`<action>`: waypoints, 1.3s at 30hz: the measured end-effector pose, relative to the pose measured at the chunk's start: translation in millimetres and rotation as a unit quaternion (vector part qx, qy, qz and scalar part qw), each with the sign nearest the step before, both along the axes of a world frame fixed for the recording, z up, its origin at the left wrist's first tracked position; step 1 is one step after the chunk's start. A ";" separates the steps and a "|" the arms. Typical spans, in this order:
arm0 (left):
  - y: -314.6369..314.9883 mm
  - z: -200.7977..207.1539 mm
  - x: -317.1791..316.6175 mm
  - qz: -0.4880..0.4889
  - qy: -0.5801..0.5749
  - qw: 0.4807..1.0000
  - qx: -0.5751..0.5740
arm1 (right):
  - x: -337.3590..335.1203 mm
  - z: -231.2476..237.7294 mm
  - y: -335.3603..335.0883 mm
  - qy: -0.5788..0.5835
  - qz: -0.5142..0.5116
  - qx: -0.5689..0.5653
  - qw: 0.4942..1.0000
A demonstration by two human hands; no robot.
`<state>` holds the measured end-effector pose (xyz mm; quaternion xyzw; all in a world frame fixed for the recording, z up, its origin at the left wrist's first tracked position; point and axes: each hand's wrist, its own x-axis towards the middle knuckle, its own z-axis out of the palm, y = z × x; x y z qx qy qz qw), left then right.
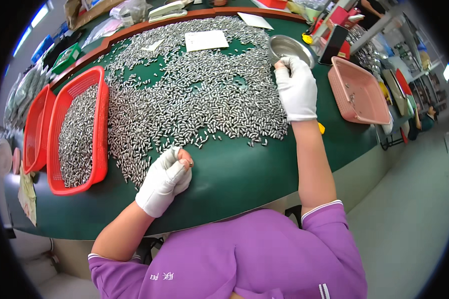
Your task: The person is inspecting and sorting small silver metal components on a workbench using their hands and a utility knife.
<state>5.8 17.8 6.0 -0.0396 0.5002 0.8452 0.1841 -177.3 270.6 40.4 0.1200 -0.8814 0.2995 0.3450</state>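
A wide spread of small silvery metal parts (199, 99), short and cylindrical, covers the green table. In front of its near edge, my left hand (163, 179) in a white glove with bare fingertips pinches one small metal part (191, 163). My right hand (298, 92), gloved the same way, is at the near rim of a round metal bowl (300, 49) on the far right of the spread. Its fingers are bent together, and what they may hold is hidden. Some small parts lie in the bowl.
On the left, a red plastic basket (104, 124) holds a heap of the parts, beside another red basket (35, 129). A pink basket (371, 109) with a few parts stands right. White paper (206, 40) lies on the spread. A raised brown edge (105, 47) borders the table's back.
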 end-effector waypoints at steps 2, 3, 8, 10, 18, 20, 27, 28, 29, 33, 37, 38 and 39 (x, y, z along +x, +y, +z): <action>-0.9 3.4 1.5 0.016 0.007 0.998 -0.059 | -2.2 -0.1 17.0 -0.088 -0.062 0.065 0.992; 0.7 5.3 1.4 0.020 0.022 0.991 -0.131 | -1.0 0.4 24.7 -0.142 -0.093 0.085 0.982; 8.2 6.5 1.0 0.006 0.125 0.924 -0.361 | 5.1 3.2 65.0 -0.138 -0.170 0.048 0.975; 13.2 10.7 4.2 -0.005 0.147 0.913 -0.379 | 11.8 10.3 76.7 -0.170 -0.188 0.081 0.964; 28.5 19.4 18.7 -0.030 0.282 0.755 -0.590 | 57.5 -15.3 95.1 -0.307 -0.096 0.179 0.930; 33.6 22.4 28.6 -0.025 0.290 0.717 -0.633 | 68.2 -28.0 99.1 -0.267 -0.097 0.165 0.945; 37.4 7.1 46.6 0.028 0.286 0.678 -0.677 | 99.6 -31.3 92.4 -0.248 0.032 -0.273 0.929; 37.7 6.1 45.8 0.033 0.285 0.682 -0.672 | 116.6 -22.0 89.9 -0.292 0.078 -0.295 0.906; 38.5 9.1 45.8 0.020 0.272 0.682 -0.678 | 134.7 -14.5 85.2 -0.339 0.123 -0.319 0.877; 36.8 11.6 48.1 0.023 0.266 0.688 -0.675 | 187.6 -4.0 69.2 -0.426 0.217 -0.247 0.843; 36.5 5.5 46.7 0.032 0.321 0.672 -0.667 | 218.2 -10.2 69.3 -0.452 0.224 -0.124 0.855; 37.5 3.9 46.6 0.024 0.319 0.672 -0.667 | 223.1 -17.0 69.6 -0.443 0.238 -0.097 0.859; 39.0 3.1 46.5 0.026 0.310 0.679 -0.664 | 224.2 -24.4 68.7 -0.406 0.263 -0.073 0.872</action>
